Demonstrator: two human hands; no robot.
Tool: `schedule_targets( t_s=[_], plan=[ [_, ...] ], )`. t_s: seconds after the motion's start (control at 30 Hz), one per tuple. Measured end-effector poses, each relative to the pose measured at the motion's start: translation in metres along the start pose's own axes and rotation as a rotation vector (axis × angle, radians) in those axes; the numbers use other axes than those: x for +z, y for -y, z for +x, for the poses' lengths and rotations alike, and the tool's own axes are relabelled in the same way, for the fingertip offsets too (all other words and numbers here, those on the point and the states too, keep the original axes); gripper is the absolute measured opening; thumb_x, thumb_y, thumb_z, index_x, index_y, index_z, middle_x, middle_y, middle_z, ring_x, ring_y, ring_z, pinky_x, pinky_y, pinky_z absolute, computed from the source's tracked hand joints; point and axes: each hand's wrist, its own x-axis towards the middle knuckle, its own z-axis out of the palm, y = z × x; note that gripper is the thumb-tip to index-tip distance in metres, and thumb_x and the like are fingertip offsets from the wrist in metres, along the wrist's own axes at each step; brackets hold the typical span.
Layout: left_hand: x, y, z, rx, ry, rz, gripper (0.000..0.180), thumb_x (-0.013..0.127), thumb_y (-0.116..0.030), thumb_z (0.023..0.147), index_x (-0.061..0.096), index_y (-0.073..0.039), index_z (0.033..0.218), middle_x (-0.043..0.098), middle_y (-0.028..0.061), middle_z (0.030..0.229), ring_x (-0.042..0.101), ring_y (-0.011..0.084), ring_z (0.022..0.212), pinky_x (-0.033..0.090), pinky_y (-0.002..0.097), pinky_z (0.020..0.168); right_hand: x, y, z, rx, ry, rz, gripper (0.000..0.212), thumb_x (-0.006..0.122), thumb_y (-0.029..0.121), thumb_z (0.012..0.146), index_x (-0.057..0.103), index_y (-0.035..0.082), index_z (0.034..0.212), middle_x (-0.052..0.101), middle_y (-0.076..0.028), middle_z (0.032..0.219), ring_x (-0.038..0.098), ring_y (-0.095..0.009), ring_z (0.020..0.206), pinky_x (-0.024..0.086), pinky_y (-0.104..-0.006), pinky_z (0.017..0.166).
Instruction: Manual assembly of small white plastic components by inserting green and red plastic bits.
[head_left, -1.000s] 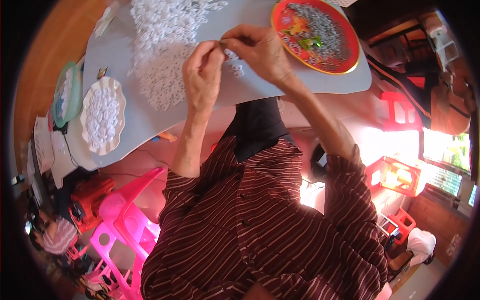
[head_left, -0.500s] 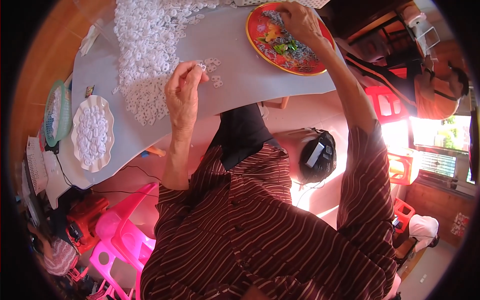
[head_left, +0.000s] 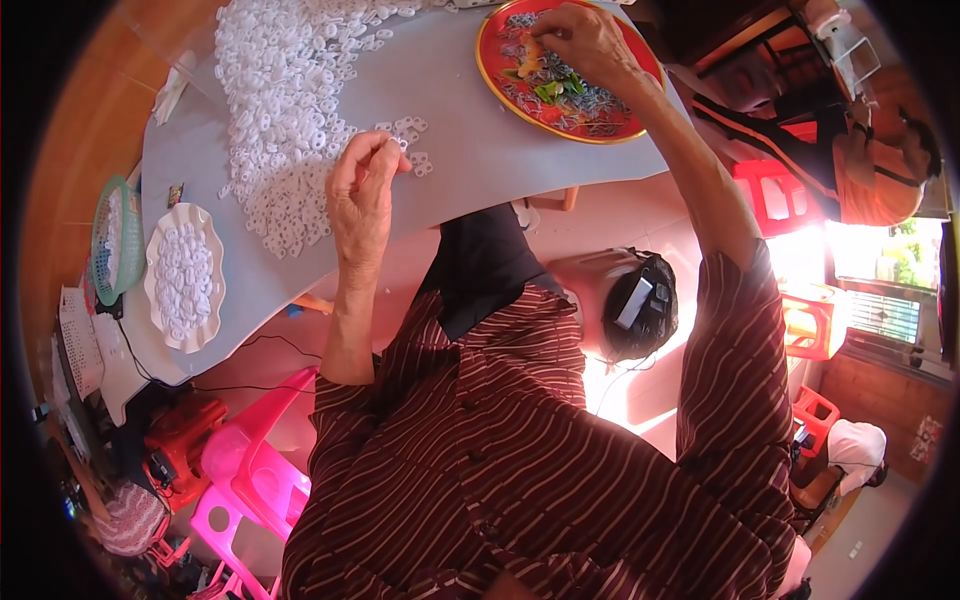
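My left hand (head_left: 362, 195) is closed in a pinch over the near edge of the grey table. A small white plastic piece shows between its thumb and forefinger. Several similar loose pieces (head_left: 421, 163) lie just beyond those fingers, beside a large heap of white plastic pieces (head_left: 275, 100). At the right, my right hand (head_left: 588, 45) is over a round red plate with a yellow rim (head_left: 490, 75), fingertips pinched together. Small grey metal-looking parts (head_left: 600, 105) are scattered over the plate's flower pattern. Whatever those right fingertips hold is too small to make out.
A scalloped white dish (head_left: 218, 260) of white pieces stands at the table's left, near a green basket (head_left: 125, 245). A pink plastic chair (head_left: 245, 470) is below. A bin with a black bag (head_left: 655, 320) stands on the floor. Other people (head_left: 875, 180) sit at the sides.
My right hand has shifted slightly left and down over the plate, fingertips now raised toward its left side. My left hand keeps its pinch, nearly in the same place. The view has tilted slightly.
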Motion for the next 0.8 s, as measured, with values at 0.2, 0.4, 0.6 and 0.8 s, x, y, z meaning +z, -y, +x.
schedule_targets(
  t_s=[0.2, 0.4, 0.6, 0.8],
  plan=[
    [-0.001, -0.002, 0.0, -0.024, 0.01, 0.005, 0.013, 0.055, -0.013, 0.087, 0.059, -0.001, 0.09, 0.055, 0.0025, 0.071, 0.05, 0.0088, 0.07, 0.039, 0.0234, 0.071, 0.013, 0.002, 0.013, -0.035, 0.104, -0.043, 0.016, 0.065, 0.016, 0.074, 0.07, 0.009, 0.088, 0.066, -0.013, 0.081, 0.063, -0.029, 0.072, 0.05, -0.0389, 0.071],
    [-0.001, -0.005, -0.003, -0.038, 0.028, 0.031, 0.016, 0.054, -0.016, 0.087, 0.06, -0.001, 0.091, 0.055, 0.0017, 0.072, 0.049, 0.0087, 0.073, 0.038, 0.0232, 0.074, 0.019, 0.009, 0.028, -0.105, 0.326, -0.39, 0.017, 0.065, 0.017, 0.078, 0.069, 0.01, 0.092, 0.067, -0.011, 0.079, 0.064, -0.025, 0.068, 0.051, -0.035, 0.066],
    [-0.002, -0.006, -0.003, -0.038, 0.003, 0.068, 0.016, 0.055, -0.017, 0.086, 0.059, -0.001, 0.088, 0.055, 0.001, 0.071, 0.048, 0.0083, 0.071, 0.037, 0.0231, 0.071, 0.017, 0.012, 0.04, -0.33, 0.285, -0.487, 0.014, 0.061, 0.01, 0.075, 0.064, -0.002, 0.081, 0.06, -0.015, 0.067, 0.057, -0.013, 0.06, 0.048, -0.0301, 0.056],
    [0.0, -0.01, -0.002, -0.025, -0.026, -0.02, 0.015, 0.055, -0.015, 0.085, 0.058, -0.001, 0.084, 0.054, 0.0006, 0.071, 0.047, 0.0083, 0.07, 0.037, 0.0227, 0.068, -0.004, 0.074, 0.02, 0.159, 0.064, 0.399, 0.012, 0.062, 0.006, 0.076, 0.06, -0.006, 0.08, 0.058, -0.006, 0.064, 0.052, -0.009, 0.058, 0.044, -0.0255, 0.055]
  ],
)
